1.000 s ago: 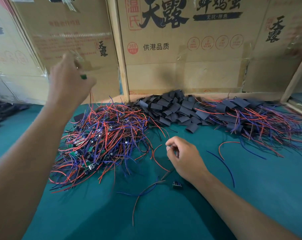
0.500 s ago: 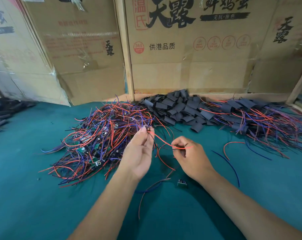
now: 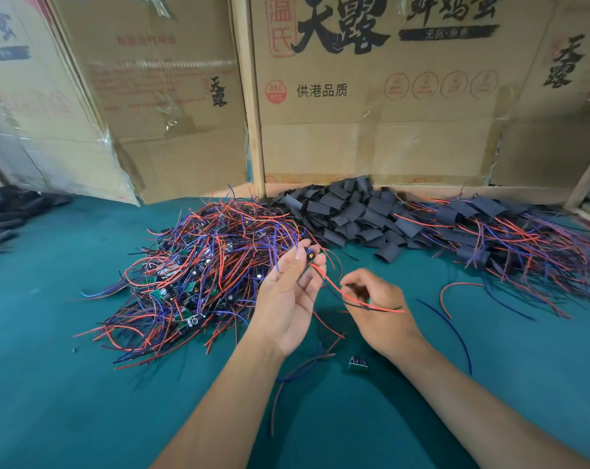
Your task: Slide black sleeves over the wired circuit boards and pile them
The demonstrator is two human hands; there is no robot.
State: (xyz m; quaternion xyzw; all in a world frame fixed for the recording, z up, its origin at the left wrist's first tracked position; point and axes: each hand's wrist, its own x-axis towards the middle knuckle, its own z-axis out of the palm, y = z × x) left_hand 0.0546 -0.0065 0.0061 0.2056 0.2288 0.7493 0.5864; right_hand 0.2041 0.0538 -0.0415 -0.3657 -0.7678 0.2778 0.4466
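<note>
So your left hand (image 3: 288, 294) pinches a small wired board (image 3: 310, 254) right at its fingertips, palm up. Your right hand (image 3: 376, 308) pinches that board's red and black wires (image 3: 361, 301), near the bench's middle.

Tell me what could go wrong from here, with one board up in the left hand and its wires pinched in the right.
1. The left hand holds the small circuit board only at its fingertips; a tug from the right hand on the red and black wires could pull it loose.
2. The held board sits close to the tangled pile of unsleeved boards, so loose leads might snag.
3. The stray board under the right wrist could get knocked.
</note>
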